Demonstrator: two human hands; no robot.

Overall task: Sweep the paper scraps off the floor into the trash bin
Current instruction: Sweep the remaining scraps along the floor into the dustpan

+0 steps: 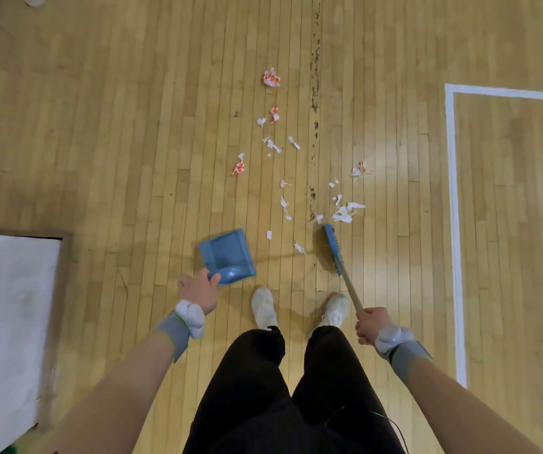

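Observation:
Several white and red paper scraps lie scattered over the wooden floor ahead of my feet, with a crumpled red-and-white wad farthest away. My left hand grips the handle of a blue dustpan, which is held low over the floor with its mouth facing the scraps. My right hand grips the wooden stick of a blue broom. The broom head sits just below a cluster of white scraps. No trash bin is in view.
A white surface with a dark wooden edge lies at the left. White line markings run along the floor at the right. A dark scuffed seam runs up the floor. My two white shoes stand between the tools.

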